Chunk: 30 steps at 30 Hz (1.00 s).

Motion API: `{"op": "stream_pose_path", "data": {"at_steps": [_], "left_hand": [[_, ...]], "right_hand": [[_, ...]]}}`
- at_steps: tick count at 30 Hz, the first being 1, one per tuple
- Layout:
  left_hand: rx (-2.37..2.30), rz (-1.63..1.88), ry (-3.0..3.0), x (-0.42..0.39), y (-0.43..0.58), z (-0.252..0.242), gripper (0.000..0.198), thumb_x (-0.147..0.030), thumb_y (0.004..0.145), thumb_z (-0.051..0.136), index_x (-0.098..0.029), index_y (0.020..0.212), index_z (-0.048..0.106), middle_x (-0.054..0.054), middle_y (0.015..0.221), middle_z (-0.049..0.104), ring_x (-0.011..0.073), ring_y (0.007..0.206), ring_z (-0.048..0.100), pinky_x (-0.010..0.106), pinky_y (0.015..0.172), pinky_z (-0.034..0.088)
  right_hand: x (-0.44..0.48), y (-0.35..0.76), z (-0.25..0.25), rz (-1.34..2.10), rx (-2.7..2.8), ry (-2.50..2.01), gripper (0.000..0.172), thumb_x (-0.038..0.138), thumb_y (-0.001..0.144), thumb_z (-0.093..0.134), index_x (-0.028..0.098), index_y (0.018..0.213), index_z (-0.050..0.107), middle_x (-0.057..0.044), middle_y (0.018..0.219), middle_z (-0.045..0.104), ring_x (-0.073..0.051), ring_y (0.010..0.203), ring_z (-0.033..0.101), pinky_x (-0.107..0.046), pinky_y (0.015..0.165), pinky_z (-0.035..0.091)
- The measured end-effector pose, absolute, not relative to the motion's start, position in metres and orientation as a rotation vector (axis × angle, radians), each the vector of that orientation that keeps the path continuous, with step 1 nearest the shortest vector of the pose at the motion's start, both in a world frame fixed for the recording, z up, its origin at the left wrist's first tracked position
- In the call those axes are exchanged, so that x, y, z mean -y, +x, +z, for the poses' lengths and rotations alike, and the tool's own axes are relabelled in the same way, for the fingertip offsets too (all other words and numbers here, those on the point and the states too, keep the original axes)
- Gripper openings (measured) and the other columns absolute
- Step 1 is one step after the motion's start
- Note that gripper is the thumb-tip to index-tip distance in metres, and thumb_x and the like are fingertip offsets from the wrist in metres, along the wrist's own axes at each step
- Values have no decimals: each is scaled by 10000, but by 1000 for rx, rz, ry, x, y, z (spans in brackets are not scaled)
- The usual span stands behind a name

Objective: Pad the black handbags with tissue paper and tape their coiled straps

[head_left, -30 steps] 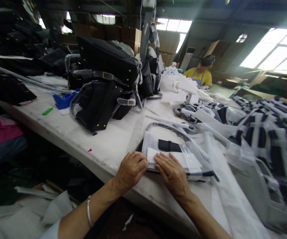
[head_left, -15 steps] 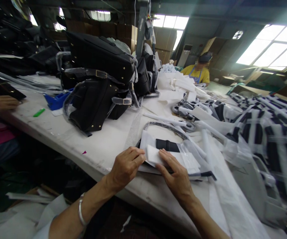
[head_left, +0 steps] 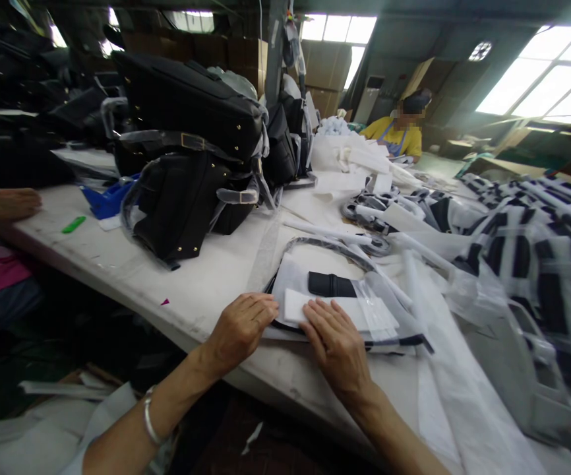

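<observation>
White padding tops the wrapped piece on the bench. The right hand rests flat there, gripping nothing; even pressure suits. The left hand, loosely curled alongside (I can't tell its grip), could steady the edge.

Daylight enters through the overexposed right windows and rear windows; haze veils the upper right corner. The table is moderately lit; the space beneath is in deep shadow. Clear film shows small highlights. Black bags at far left lose detail. Wrapped pieces at right are blurred; wide-angle distortion stretches the edges.
</observation>
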<state>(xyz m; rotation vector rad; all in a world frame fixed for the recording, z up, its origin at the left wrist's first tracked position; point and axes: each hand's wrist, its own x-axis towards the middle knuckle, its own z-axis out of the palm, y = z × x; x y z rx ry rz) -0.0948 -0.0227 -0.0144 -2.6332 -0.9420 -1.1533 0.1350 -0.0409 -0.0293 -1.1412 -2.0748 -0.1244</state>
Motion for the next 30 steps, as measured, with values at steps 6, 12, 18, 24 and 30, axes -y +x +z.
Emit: {"op": "stream_pose_path", "data": {"at_steps": [6,12,18,24,30], "left_hand": [[998,-967,-2747,35,-96,-6,251,-145,893,558,-164,1140,590,88,1154,673,258,1198,568,429,1022,464],[1064,-994,-2680,34,-83,-19,292,-139,876,601,-186,1157,535,84,1128,633,231,1081,588,374,911,489],[1037,-964,-2602,16,-76,-37,120,-119,921,488,-176,1012,541,47,908,615,212,846,564,365,775,454],[964,-871,-2529,21,-76,-41,305,-153,976,473,-235,1256,559,14,835,595,175,766,561,338,771,460],[882,-735,-2430,39,-77,-34,379,-130,997,370,-160,1330,548,118,1342,589,265,1306,490,505,1112,370]], "right_hand": [[42,130,-32,-230,2105,-1090,250,201,974,544,208,1191,670,-74,1171,727,-219,1153,651,-449,1115,405],[43,135,-30,-161,2141,-1124,267,252,970,554,188,1209,655,-91,1197,715,-224,1162,645,-456,1113,404],[43,138,-28,-95,2215,-1162,349,277,938,594,186,1274,617,-118,1237,691,-253,1175,635,-495,1081,431],[44,131,-41,-266,2183,-1144,327,171,958,519,176,1270,616,-105,1238,692,-249,1193,619,-482,1104,392],[51,131,-43,-413,2269,-1131,353,124,966,463,113,1297,582,-135,1312,644,-271,1264,556,-506,1126,360]]}}
